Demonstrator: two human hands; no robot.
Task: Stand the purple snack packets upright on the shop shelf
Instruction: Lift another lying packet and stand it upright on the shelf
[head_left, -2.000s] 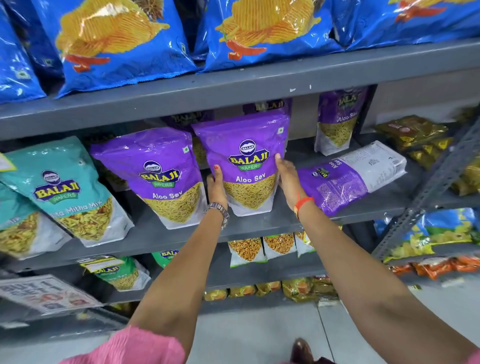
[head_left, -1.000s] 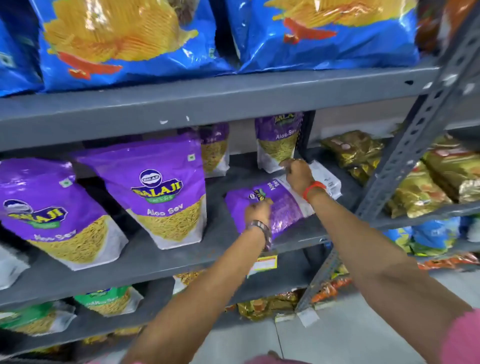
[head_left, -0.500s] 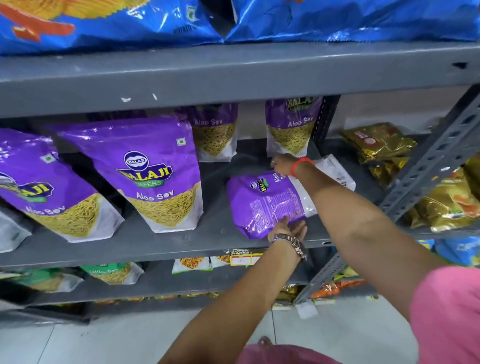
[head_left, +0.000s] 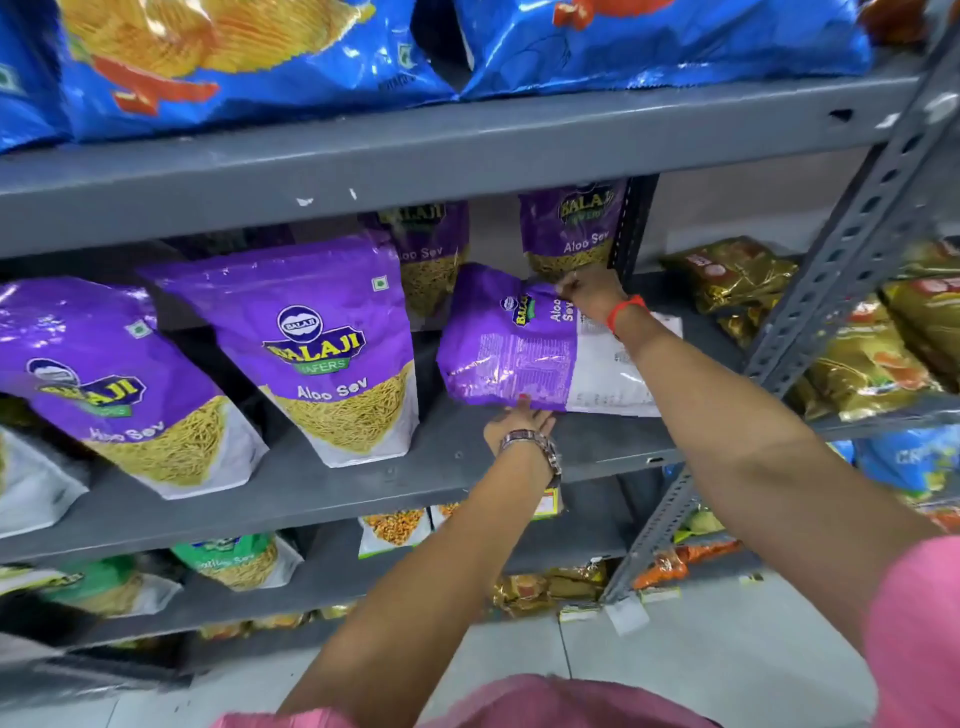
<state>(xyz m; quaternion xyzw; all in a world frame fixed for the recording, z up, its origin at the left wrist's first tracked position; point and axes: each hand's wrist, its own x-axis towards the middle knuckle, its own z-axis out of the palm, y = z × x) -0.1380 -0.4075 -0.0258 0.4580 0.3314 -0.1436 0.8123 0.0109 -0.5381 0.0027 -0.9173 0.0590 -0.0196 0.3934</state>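
The purple packet (head_left: 519, 358) looks light, slippery — grip its edges. The right hand (head_left: 589, 299) pinches the 12 o'clock edge; the left hand (head_left: 519, 423), fingers straight, props 6 o'clock.

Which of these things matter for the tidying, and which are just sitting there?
In the job: the sideways purple packet, the left hand touching its near edge, the right hand gripping its far edge, the standing purple packets, the grey shelf.
Just there: blue crisp bags, gold packets, green packets below.

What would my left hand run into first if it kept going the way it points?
The lying purple packet: your left hand points at its near edge, fingertips seemingly touching it.
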